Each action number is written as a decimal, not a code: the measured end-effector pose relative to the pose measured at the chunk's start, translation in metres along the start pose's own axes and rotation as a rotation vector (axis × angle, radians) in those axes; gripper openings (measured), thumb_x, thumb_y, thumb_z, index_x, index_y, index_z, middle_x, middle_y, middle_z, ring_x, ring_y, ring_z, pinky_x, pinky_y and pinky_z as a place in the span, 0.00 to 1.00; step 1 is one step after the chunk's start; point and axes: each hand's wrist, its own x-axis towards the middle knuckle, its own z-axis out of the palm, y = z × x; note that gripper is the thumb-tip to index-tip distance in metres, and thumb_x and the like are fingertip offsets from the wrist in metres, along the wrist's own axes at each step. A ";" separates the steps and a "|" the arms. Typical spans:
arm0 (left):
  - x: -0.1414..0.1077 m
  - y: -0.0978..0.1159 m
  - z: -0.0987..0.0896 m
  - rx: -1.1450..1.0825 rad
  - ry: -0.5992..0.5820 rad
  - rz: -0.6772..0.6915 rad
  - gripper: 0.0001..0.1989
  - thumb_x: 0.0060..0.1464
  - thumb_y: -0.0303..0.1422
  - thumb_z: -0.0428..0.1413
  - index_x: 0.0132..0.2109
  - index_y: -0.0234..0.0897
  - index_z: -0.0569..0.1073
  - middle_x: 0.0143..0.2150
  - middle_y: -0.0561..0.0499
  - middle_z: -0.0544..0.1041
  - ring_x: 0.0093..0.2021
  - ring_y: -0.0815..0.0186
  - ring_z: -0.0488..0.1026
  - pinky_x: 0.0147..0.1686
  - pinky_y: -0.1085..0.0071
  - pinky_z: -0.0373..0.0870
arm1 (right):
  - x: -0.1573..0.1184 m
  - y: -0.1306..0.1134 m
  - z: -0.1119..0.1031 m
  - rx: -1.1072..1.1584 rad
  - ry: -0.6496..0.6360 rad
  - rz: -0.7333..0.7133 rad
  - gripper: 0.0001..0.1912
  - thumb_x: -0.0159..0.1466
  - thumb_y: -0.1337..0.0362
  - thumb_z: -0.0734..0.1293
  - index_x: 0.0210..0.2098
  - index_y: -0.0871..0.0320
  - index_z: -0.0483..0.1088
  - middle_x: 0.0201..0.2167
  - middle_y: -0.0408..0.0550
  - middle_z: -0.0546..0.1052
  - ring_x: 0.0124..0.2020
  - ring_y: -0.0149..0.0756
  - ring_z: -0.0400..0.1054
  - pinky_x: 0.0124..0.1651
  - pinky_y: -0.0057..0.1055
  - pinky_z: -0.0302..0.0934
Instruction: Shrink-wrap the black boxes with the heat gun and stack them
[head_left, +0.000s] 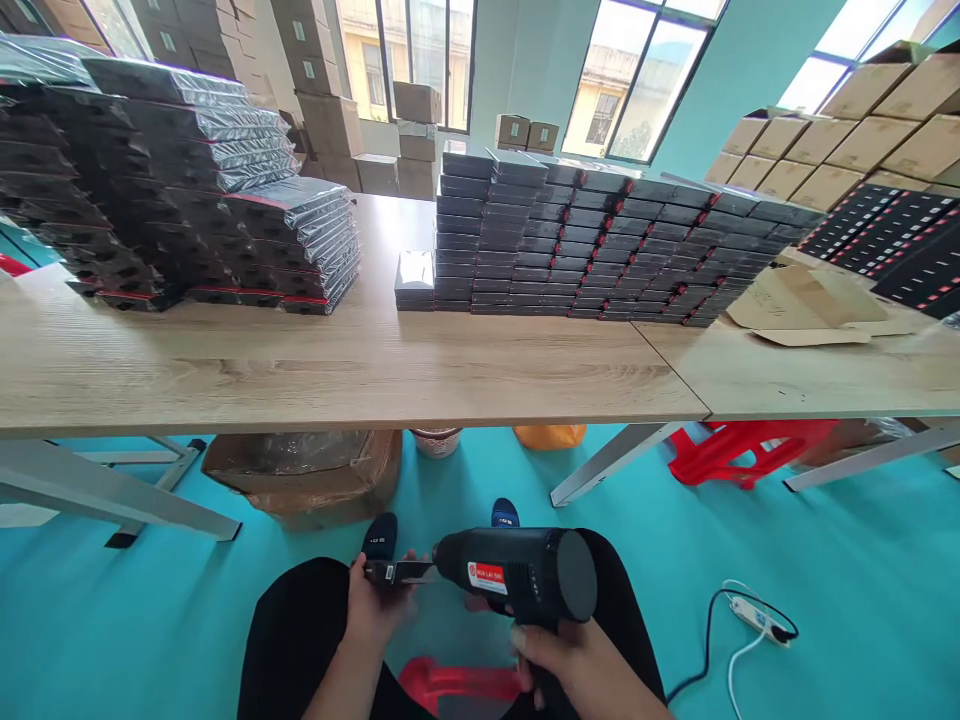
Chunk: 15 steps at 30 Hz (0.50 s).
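Observation:
My right hand (551,660) is wrapped round the handle of a black heat gun (517,572) with a red and white label on its side. The gun lies level above my lap, its nozzle pointing left. My left hand (379,600) grips a small flat black box (397,572) with a white barcode label on it. The box's right end sits right by the nozzle tip; whether they touch I cannot tell. Some of my left fingers are blurred or hidden behind the box.
A wooden table (360,375) spans the view ahead, bearing stacked film-wrapped black boxes (187,190) at left and stacked dark boxes (585,245) at centre. Underneath are a carton (307,475) and a red stool (742,450). A power strip (757,618) with cables lies on the floor at right.

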 end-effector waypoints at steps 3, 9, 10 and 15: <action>0.001 0.000 0.000 0.022 -0.019 -0.008 0.22 0.58 0.43 0.49 0.53 0.34 0.69 0.34 0.40 0.80 0.36 0.46 0.81 0.37 0.48 0.77 | -0.004 -0.007 -0.007 -0.017 -0.074 0.049 0.19 0.53 0.52 0.75 0.36 0.61 0.76 0.21 0.44 0.74 0.25 0.36 0.67 0.33 0.35 0.62; -0.001 0.000 0.003 0.139 -0.083 0.057 0.18 0.47 0.32 0.52 0.47 0.36 0.74 0.34 0.42 0.81 0.34 0.49 0.81 0.37 0.52 0.77 | -0.003 0.000 -0.036 0.138 0.048 0.011 0.25 0.51 0.48 0.76 0.38 0.62 0.75 0.24 0.46 0.75 0.24 0.34 0.68 0.26 0.30 0.60; -0.002 -0.001 0.003 0.169 -0.060 0.058 0.17 0.44 0.29 0.53 0.44 0.37 0.74 0.31 0.44 0.81 0.31 0.51 0.80 0.35 0.54 0.76 | 0.000 0.002 -0.043 0.179 0.067 -0.008 0.26 0.51 0.49 0.76 0.39 0.63 0.75 0.25 0.46 0.76 0.23 0.33 0.67 0.24 0.29 0.59; -0.004 -0.006 0.003 0.261 -0.101 -0.100 0.14 0.35 0.26 0.53 0.35 0.37 0.73 0.22 0.47 0.74 0.21 0.54 0.74 0.24 0.59 0.73 | 0.013 -0.002 -0.053 0.286 0.135 -0.028 0.19 0.54 0.55 0.74 0.37 0.64 0.75 0.26 0.46 0.76 0.22 0.30 0.68 0.22 0.26 0.59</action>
